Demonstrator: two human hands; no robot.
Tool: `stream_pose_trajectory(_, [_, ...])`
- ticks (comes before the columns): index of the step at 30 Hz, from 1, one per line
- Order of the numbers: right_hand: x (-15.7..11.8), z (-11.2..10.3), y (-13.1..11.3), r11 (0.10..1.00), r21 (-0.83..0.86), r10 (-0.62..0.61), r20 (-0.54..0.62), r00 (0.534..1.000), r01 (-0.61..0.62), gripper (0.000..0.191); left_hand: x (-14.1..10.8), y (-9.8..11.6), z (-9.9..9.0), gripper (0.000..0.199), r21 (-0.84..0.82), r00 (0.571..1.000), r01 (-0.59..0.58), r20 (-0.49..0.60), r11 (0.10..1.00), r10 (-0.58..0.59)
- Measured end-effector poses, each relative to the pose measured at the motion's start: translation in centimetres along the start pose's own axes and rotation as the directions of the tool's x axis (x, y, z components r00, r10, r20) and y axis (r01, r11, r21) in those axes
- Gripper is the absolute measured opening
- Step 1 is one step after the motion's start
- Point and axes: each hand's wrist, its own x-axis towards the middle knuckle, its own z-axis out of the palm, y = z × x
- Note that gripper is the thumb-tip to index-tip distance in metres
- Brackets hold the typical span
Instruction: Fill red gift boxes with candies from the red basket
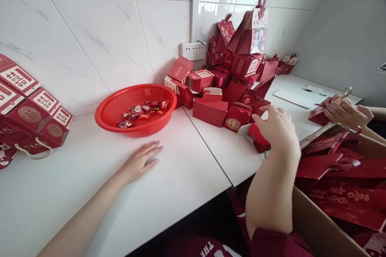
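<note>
- Red gift boxes [210, 111], many already folded, pile beyond the curled right hand [277, 128]; whether it pinches cannot be told.
- One unclosed carton [258, 139] sits just beside it.
- Wrapped sweets [144, 116] lie loose in the colander [104, 115] beyond the flat, spread left hand [140, 162].

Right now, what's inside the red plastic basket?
The basket holds small wrapped packets, mostly red, loosely piled on its bottom. Whatever lies beneath the top ones is covered.

Have round red perforated basket [114, 106] upright, with wrapped candies [144, 109] heaped loosely inside; also have red cardboard boxes [210, 113] jumbled right of basket, some tilted.
</note>
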Motion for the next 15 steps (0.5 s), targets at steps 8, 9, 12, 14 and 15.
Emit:
stream_pose_trajectory(8, [-3.6,7.1,2.0,0.974,-0.066,0.217,0.007,0.976,-0.216,0.055,-0.4,0.2,0.1,0.051,-0.017,0.998,-0.005,-0.064,1.000,0.004])
stream_pose_trajectory(9, [-3.7,7.5,2.1,0.973,-0.065,0.219,-0.022,0.975,-0.220,0.057,-0.4,0.2,0.2,0.051,-0.017,0.998,-0.002,-0.061,1.000,0.001])
stream_pose_trajectory(12, [-3.6,8.0,2.4,0.964,-0.077,0.245,-0.107,0.964,-0.254,0.061,-0.5,0.0,0.2,0.051,-0.011,0.999,0.008,-0.044,1.000,-0.008])
stream_pose_trajectory(14, [-3.5,8.3,2.4,0.957,-0.075,0.265,-0.164,0.950,-0.280,0.060,-0.5,0.0,0.3,0.051,-0.007,0.999,0.010,-0.035,1.000,-0.010])
stream_pose_trajectory(15, [-3.4,8.4,2.4,0.955,-0.062,0.275,-0.188,0.943,-0.290,0.059,-0.5,-0.1,0.3,0.051,-0.006,0.999,0.009,-0.033,1.000,-0.009])
